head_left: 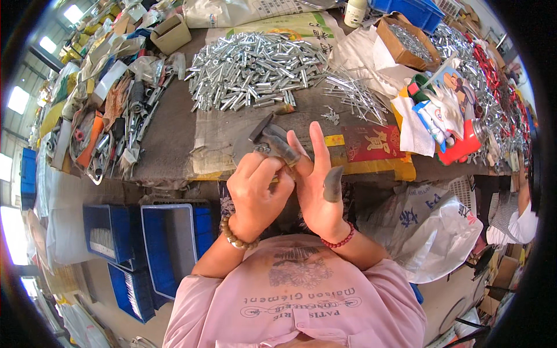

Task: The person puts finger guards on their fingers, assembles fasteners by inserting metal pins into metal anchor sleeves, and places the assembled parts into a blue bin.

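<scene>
Left hand curled tight now, up against the right hand; whether it grips anything, I can't tell. The right opens out, two fingers raised, palm bare, a dark cover on its thumb! A dark sleeve sits just above the left hand, over the desk front. Beyond: heaped tubes, thin rods alongside.

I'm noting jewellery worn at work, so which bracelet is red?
The bracelet at the right hand; the brown bracelet is at the left hand.
</scene>
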Action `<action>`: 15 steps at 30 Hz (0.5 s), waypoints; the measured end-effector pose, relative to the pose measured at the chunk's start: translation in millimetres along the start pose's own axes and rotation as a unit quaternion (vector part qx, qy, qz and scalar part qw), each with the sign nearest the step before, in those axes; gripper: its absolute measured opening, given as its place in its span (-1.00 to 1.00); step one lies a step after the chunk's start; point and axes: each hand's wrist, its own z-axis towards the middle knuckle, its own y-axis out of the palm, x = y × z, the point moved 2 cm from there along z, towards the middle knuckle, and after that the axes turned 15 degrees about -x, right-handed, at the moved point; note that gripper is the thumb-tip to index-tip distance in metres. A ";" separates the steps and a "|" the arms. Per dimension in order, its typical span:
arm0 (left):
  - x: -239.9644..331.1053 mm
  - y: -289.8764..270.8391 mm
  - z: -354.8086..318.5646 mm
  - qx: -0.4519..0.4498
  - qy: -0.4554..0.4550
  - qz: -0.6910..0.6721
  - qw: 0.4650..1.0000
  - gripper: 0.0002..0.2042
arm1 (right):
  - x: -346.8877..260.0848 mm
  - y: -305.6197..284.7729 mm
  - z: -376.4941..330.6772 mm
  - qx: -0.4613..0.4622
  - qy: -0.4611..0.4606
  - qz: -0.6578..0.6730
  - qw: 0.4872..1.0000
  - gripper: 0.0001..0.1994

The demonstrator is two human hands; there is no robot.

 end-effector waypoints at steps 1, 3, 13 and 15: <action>1.2 -0.6 -0.2 0.001 0.000 0.001 1.000 -0.87 | -0.4 1.0 -0.7 -0.001 0.000 0.000 1.000 -0.09; 3.1 -2.5 -0.4 0.009 0.009 -0.005 1.000 -0.87 | -0.7 2.4 -0.5 -0.007 -0.007 0.036 0.999 -0.11; 12.8 -7.0 1.7 0.026 0.032 -0.006 0.999 -0.82 | -0.6 -12.4 -1.7 -0.029 0.053 0.395 0.917 -0.31; 11.1 -6.0 2.9 0.001 0.017 0.005 1.000 -0.82 | 1.5 -14.2 -0.9 -0.002 0.057 0.411 0.910 -0.33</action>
